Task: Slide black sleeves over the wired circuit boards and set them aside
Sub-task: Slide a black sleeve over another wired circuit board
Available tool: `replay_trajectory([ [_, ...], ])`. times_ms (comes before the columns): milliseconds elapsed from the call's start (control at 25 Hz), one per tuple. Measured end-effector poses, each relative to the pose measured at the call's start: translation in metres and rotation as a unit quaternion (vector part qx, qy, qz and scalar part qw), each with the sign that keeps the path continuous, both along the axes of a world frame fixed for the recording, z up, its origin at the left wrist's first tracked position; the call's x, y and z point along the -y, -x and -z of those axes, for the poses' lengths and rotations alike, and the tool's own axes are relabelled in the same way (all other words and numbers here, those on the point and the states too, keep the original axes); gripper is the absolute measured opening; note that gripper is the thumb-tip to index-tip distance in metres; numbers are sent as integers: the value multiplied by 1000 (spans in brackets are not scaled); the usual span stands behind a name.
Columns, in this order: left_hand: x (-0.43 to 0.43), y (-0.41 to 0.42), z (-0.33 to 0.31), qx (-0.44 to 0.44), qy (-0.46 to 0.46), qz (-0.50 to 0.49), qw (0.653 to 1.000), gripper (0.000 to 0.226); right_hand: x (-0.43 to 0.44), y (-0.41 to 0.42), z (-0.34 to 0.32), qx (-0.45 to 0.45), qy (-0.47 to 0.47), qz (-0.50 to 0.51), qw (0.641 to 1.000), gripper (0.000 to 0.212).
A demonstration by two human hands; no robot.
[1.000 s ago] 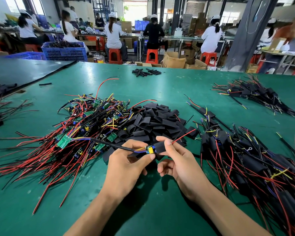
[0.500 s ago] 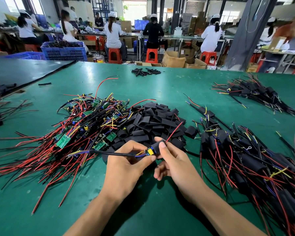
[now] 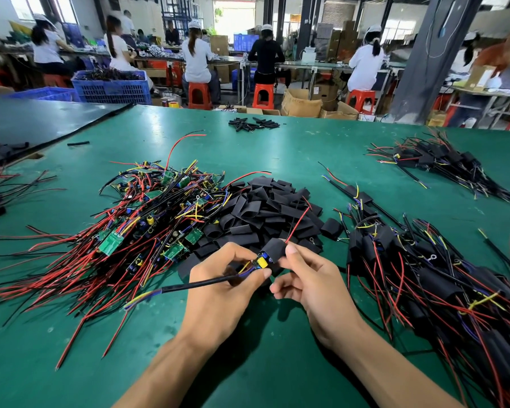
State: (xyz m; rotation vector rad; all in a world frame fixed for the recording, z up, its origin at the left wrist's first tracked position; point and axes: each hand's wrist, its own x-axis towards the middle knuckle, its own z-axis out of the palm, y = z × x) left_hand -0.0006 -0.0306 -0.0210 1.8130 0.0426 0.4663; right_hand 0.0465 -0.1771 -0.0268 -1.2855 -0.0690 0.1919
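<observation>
While left grip (image 3: 224,290) pinches wired circuit board (image 3: 262,262), right grip (image 3: 312,284) pinches black sleeve (image 3: 274,249) partway over it.

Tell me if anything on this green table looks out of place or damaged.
Nothing looks damaged or spilled. Two strays: one black sleeve lies alone near the left seam of the table, and a small sleeve cluster sits at the far edge, both well apart from the main sleeve pile.
</observation>
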Motion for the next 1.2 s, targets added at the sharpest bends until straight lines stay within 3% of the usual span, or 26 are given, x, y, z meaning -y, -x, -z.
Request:
replay_trajectory([
  [160, 1, 0, -1, -13, 16, -25, 999, 19, -3, 5, -3, 34, 28, -6, 999, 29],
  [400, 4, -1, -1, -15, 37, -31, 999, 17, -2, 3, -4, 9, 9, 19, 1000, 21],
  [840, 5, 1, -2, -7, 28, -11, 1000, 22, 0, -1, -8, -94, -56, -13, 994, 14],
  [1040, 3, -1, -4, -22, 88, -2, 996, 19, 3, 0, -13, -127, -122, -51, 983, 21],
  [1200, 2, -1, -1, -17, 42, -7, 999, 26, 0, 2, -11, -75, -42, -66, 994, 27],
])
